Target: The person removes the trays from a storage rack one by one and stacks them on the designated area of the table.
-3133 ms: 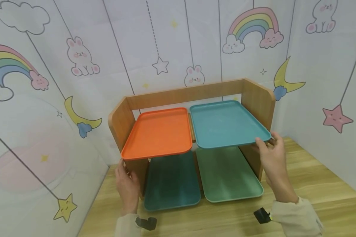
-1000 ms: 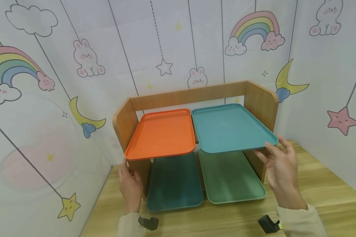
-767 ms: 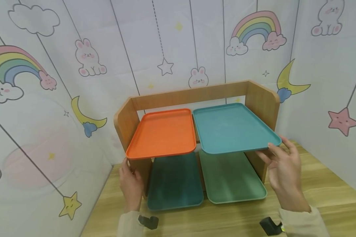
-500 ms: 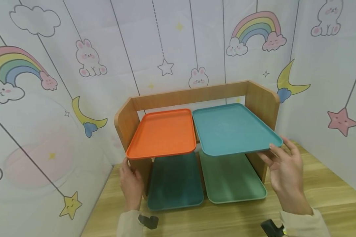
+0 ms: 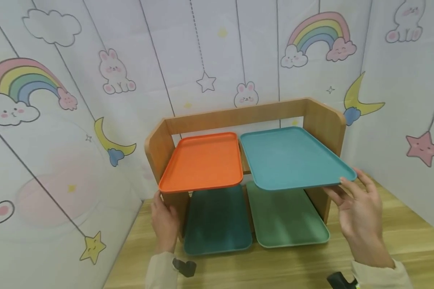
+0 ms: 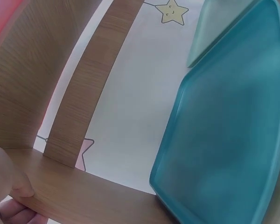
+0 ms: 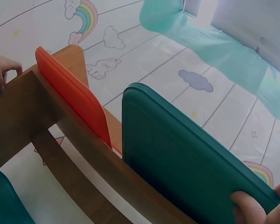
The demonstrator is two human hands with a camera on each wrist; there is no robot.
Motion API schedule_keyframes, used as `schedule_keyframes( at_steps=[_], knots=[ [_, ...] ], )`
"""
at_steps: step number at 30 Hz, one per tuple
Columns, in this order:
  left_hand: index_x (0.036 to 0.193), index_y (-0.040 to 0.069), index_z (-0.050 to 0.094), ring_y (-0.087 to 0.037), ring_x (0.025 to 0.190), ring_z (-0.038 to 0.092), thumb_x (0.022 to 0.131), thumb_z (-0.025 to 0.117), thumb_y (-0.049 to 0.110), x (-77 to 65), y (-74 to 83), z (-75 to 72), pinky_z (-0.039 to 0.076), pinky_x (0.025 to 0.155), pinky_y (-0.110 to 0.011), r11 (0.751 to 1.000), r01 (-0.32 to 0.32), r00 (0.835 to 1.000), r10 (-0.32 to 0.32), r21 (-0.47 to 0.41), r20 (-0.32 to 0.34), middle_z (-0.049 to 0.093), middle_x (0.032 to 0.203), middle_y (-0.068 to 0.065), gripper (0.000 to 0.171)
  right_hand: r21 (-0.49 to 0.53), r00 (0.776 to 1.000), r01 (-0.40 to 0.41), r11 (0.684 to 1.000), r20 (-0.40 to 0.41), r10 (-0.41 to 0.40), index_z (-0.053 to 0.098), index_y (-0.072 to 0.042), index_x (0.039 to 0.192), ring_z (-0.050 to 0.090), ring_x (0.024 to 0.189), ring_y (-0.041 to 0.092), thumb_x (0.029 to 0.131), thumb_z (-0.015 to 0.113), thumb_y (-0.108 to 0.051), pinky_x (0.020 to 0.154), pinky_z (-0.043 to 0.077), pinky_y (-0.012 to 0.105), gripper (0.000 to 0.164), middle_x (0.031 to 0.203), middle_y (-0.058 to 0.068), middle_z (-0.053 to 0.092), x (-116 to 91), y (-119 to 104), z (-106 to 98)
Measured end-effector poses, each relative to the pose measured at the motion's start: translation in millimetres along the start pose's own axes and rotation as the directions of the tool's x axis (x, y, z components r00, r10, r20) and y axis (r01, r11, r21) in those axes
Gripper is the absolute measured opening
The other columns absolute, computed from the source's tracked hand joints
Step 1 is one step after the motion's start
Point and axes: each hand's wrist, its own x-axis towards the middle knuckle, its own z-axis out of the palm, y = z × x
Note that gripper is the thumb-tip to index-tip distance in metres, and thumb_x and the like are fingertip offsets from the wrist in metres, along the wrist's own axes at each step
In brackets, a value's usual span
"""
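A small two-tier wooden shelf [image 5: 235, 116] stands in the middle of the head view. My left hand [image 5: 165, 224] grips its left side panel, thumb [image 6: 21, 184] inside and fingers outside. With my right hand [image 5: 363, 216] I pinch the front right corner of a blue tray [image 5: 294, 158] on the upper tier. That corner juts out past the shelf's front, and the tray slants slightly. Left of it on the same tier lies an orange tray [image 5: 204, 162]. Below are a dark teal tray [image 5: 218, 220] and a green tray [image 5: 287, 216].
The shelf stands on a wood-grain table [image 5: 275, 269]. Behind and at the sides hangs a white cloth backdrop [image 5: 166, 48] printed with rainbows, bunnies and stars. The shelf's right side panel [image 5: 327, 116] rises beside the blue tray.
The blue tray's front right corner has come forward and to the right, with my right hand on it. My left hand stays on the side panel. The head view has shifted slightly left.
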Motion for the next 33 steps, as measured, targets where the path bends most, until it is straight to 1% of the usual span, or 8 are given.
schedule_keyframes(
  at_steps=[7, 14, 21, 29, 33],
  knots=[
    [0.133, 0.004, 0.044, -0.046, 0.094, 0.057, 0.084, 0.057, -0.006, 1.8, 1.5, 1.9, 0.044, 0.074, -0.06, 1.0, 0.011, 1.0, -0.011, 0.001, 0.009, 0.056, 0.109, -0.028, 0.052, 0.023, 1.0, -0.005, 1.0, 0.02, 0.005, 0.029, -0.011, 0.132, 0.062, 0.093, 0.032, 0.092, 0.048, 0.01, 0.077, 0.056, 0.037, 0.049, 0.136, 0.004, 0.02, -0.4, -4.6, -3.1],
    [0.134, 0.005, 0.043, -0.046, 0.092, 0.057, 0.084, 0.057, -0.005, 0.8, 0.9, 1.9, 0.044, 0.074, -0.06, 1.0, 0.028, 0.999, -0.028, -0.005, 0.019, 0.056, 0.108, -0.028, 0.052, 0.034, 0.999, -0.019, 0.999, 0.04, 0.017, 0.033, -0.01, 0.129, 0.062, 0.094, 0.032, 0.092, 0.048, 0.01, 0.078, 0.056, 0.038, 0.045, 0.134, 0.005, 0.023, -1.8, -6.2, -3.3],
    [0.133, 0.006, 0.043, -0.048, 0.09, 0.057, 0.084, 0.057, -0.004, 0.2, 0.3, 1.4, 0.044, 0.072, -0.06, 0.999, 0.033, 0.999, -0.033, 0.003, 0.016, 0.056, 0.107, -0.028, 0.052, 0.039, 0.998, -0.027, 0.999, 0.063, 0.025, 0.032, -0.01, 0.131, 0.062, 0.093, 0.032, 0.093, 0.046, 0.01, 0.079, 0.056, 0.037, 0.044, 0.133, 0.005, 0.024, -2.3, -6.7, -6.6],
    [0.133, 0.006, 0.043, -0.048, 0.089, 0.057, 0.084, 0.056, -0.004, 0.8, 0.8, 1.6, 0.044, 0.071, -0.06, 0.999, 0.036, 0.999, -0.036, 0.015, 0.021, 0.056, 0.106, -0.028, 0.051, 0.095, 0.994, -0.041, 0.995, 0.105, 0.031, 0.046, -0.002, 0.122, 0.062, 0.09, 0.033, 0.093, 0.045, 0.012, 0.078, 0.056, 0.039, 0.032, 0.125, 0.009, 0.038, -1.9, -7.9, -12.5],
    [0.133, 0.005, 0.042, -0.048, 0.089, 0.057, 0.085, 0.055, -0.004, 0.5, 1.1, 1.5, 0.044, 0.072, -0.06, 0.999, 0.041, 0.999, -0.041, 0.019, 0.028, 0.055, 0.107, -0.028, 0.051, 0.111, 0.991, -0.053, 0.992, 0.129, 0.039, 0.046, -0.001, 0.12, 0.062, 0.092, 0.032, 0.094, 0.043, 0.012, 0.08, 0.055, 0.04, 0.03, 0.123, 0.009, 0.04, -3.6, -9.1, -14.9]
  ],
)
